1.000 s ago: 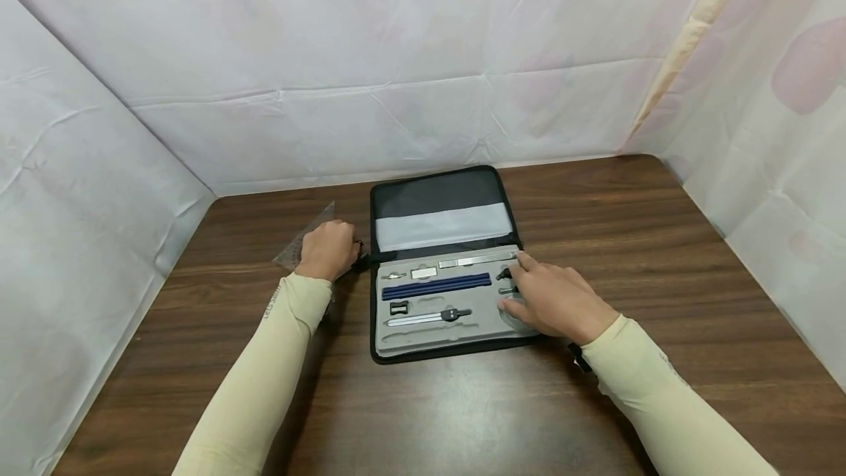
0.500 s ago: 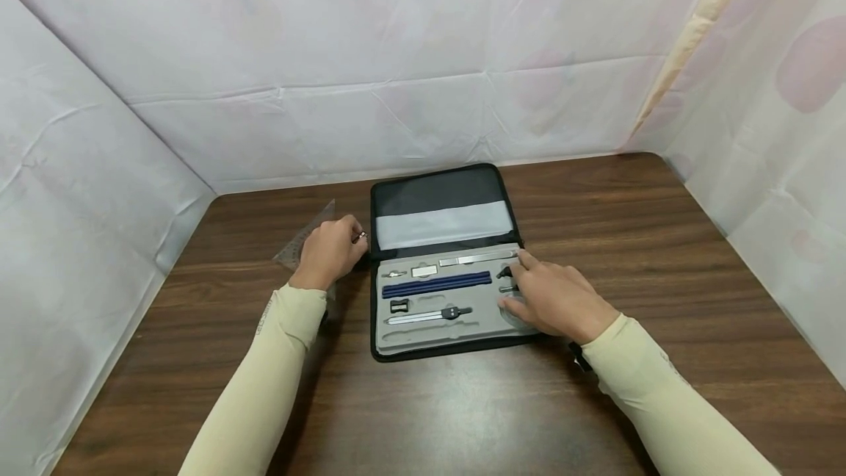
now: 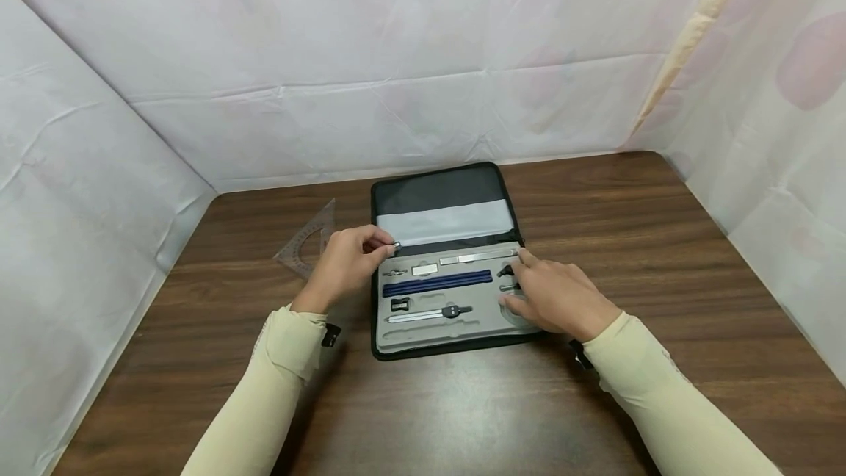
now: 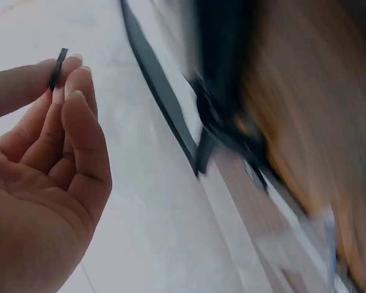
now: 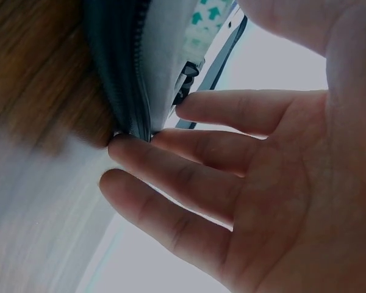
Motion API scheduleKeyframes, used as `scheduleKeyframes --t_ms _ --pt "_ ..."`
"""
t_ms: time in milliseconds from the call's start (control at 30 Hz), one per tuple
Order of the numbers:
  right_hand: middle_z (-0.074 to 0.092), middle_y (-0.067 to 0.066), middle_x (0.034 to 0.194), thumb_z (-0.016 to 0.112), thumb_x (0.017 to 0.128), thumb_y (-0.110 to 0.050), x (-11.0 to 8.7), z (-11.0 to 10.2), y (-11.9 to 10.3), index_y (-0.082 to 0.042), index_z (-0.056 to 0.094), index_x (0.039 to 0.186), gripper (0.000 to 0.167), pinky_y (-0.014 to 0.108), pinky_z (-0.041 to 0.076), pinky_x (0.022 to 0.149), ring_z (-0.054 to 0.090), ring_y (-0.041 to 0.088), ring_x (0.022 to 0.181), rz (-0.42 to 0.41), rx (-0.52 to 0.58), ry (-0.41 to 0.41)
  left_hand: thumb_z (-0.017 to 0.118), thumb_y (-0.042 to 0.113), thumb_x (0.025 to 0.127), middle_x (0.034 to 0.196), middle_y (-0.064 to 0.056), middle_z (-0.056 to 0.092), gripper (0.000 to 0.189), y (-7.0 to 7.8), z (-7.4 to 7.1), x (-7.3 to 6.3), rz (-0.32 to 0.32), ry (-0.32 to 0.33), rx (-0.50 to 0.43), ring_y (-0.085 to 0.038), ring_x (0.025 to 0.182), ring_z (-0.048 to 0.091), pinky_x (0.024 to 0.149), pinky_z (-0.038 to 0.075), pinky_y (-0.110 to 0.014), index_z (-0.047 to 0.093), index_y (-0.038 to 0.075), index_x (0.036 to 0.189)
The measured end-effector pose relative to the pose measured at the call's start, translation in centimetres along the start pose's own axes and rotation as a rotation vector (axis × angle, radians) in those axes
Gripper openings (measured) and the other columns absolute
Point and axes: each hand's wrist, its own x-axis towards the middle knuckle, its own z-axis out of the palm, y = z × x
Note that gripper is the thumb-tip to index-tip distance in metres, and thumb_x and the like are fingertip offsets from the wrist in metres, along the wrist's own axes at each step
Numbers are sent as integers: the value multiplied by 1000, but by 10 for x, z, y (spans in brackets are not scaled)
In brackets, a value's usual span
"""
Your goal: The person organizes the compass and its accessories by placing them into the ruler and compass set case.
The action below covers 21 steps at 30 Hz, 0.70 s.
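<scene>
My left hand [image 3: 350,259] pinches a small flat dark piece [image 4: 60,68] between thumb and fingertips; a silver glint shows on it in the head view. It hovers over the left side of an open black zip case [image 3: 439,186], near the fold. My right hand [image 3: 555,296] rests with its fingers spread over the right edge of the case's grey tray [image 3: 489,320], partly covering what sits there. Seated in the tray are a drawing compass [image 3: 429,315], a small black sharpener [image 3: 399,305], long blue pieces [image 3: 436,283] and a white block [image 3: 424,269].
A clear set square [image 3: 311,228] lies on the wooden table [image 3: 429,417] left of the case, behind the left wrist. A long silver piece [image 3: 479,256] and a tiny metal part [image 3: 394,272] occupy the tray's upper row. White cloth walls [image 3: 423,57] surround the table.
My left hand has moved rightward from beside the set square to above the case's left edge, bringing the small dark piece. The set square is less covered now. My right hand has stayed put.
</scene>
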Motion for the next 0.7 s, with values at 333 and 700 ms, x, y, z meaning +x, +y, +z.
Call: scheduleKeyframes --t_ms 333,700 --pt "43 27 149 62 97 -47 2 1 -5 4 53 140 68 64 43 96 56 46 122 3 12 77 65 12 99 89 2 72 14 28 13 -12 23 -120 -163 -17 79 66 63 49 -31 78 14 103" --pt "72 3 107 71 94 -36 5 8 -33 -8 69 120 37 40 56 78 69 16 94 -254 263 359 67 13 98 85 -5 72 10 54 31 -27 89 -265 -290 -14 67 58 57 46 -27 76 14 102"
